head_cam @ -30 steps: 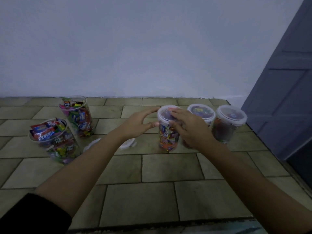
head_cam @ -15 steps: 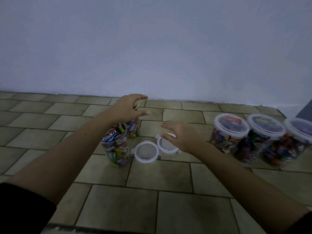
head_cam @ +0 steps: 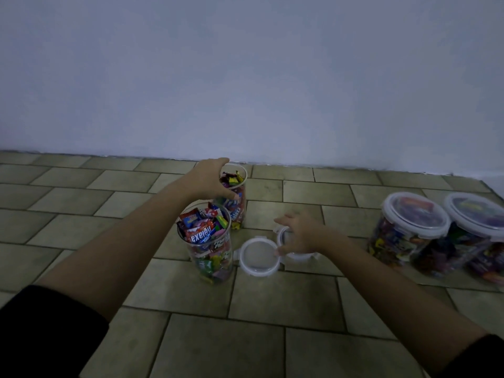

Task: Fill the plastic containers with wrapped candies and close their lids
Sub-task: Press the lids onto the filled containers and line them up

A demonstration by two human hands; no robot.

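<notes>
Done: two lidded clear plastic tubs (head_cam: pixel 406 236), full.
Left: two open full tubs (head_cam: pixel 214 252) need their round white lids (head_cam: pixel 259 253).
Hands: left hand (head_cam: pixel 210 178) grips far tub (head_cam: pixel 237 205); right hand (head_cam: pixel 302 236) pinches one lid (head_cam: pixel 283 234).

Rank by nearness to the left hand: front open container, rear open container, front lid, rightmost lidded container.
1. Rear open container, held by left hand.
2. Front open container, just nearer.
3. Front lid, centre.
4. Rightmost lidded container, far right.

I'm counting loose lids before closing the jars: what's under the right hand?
A second clear lid lies on the floor tiles under the right hand, beside the uncovered lid. Its left rim and a clip tab show; its middle and right side are covered.
</notes>
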